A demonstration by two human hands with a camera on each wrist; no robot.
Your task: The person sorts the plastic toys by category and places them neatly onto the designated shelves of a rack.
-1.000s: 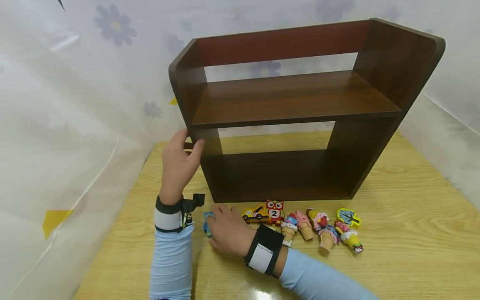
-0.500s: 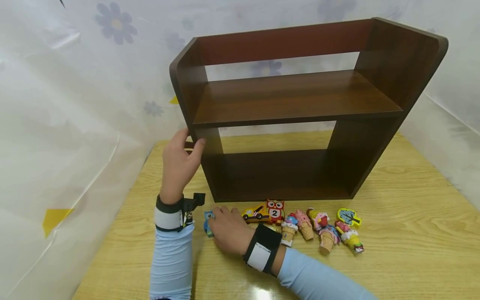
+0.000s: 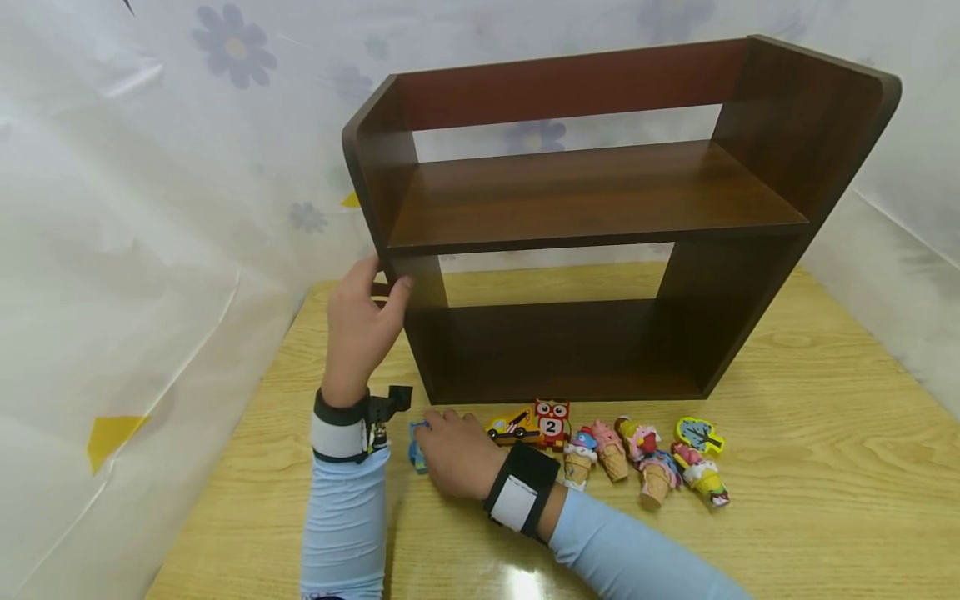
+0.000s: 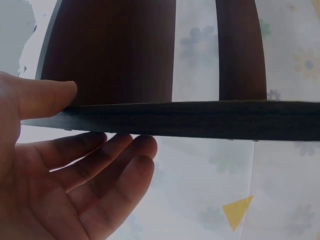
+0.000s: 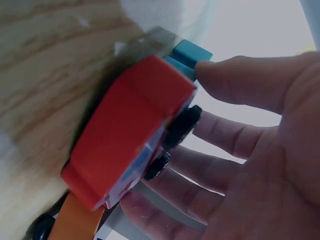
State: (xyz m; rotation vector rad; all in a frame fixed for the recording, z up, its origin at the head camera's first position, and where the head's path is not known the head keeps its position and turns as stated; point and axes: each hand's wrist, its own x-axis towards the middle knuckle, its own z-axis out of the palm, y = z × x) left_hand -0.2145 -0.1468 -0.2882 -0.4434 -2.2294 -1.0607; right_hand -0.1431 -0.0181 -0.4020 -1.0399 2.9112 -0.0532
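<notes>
My left hand [image 3: 362, 325] grips the left side panel of the dark brown shelf [image 3: 600, 187]. In the left wrist view the thumb [image 4: 52, 95] lies on the panel's inner side and the fingers [image 4: 125, 185] on its outer side. My right hand [image 3: 465, 457] is low over the table, just in front of the shelf. In the right wrist view its fingers reach along the wheels of a red toy car [image 5: 132, 125], and its thumb touches a teal block [image 5: 190, 56]. A blue owl toy [image 3: 417, 450] shows partly beside this hand in the head view; the car is hidden there.
A yellow toy tow truck [image 3: 514, 427] and a red owl block [image 3: 552, 423] stand right of my right hand. Several ice-cream-cone toys [image 3: 655, 481] and a yellow-edged tree piece [image 3: 699, 435] lie further right on the wooden table [image 3: 832, 492]. Flowered sheeting [image 3: 225, 192] hangs behind.
The left hand keeps its hold on the shelf. The right hand has shifted slightly among the toys, and the visible part of the blue owl toy has varied. The head view has drifted a little.
</notes>
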